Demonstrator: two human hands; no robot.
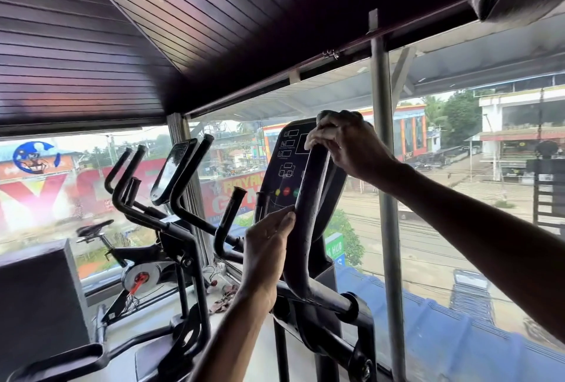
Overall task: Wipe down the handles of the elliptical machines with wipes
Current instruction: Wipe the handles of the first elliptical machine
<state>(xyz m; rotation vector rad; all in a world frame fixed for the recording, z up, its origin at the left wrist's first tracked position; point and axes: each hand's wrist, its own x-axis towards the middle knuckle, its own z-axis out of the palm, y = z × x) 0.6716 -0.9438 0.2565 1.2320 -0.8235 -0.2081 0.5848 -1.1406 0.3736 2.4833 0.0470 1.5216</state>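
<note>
Left of the elliptical's console [282,167], a neighbouring machine's black handlebars [183,185] stand well apart, with no hand on them. Just below the console, the person's left hand [267,250] lies against the near handle [308,198], its fingers almost straight along the bar's left side; whether the thumb hooks behind is hidden. The handle crosses in front of the console's right edge, its long axis near upright and bending away at the foot. At the console's upper right corner, the right hand [351,143] grips a white wipe [318,136] wrapped round the handle's tip. With the whole bar lying below it, the right hand looks placed for a stroke straight down toward the bracing left hand.
</note>
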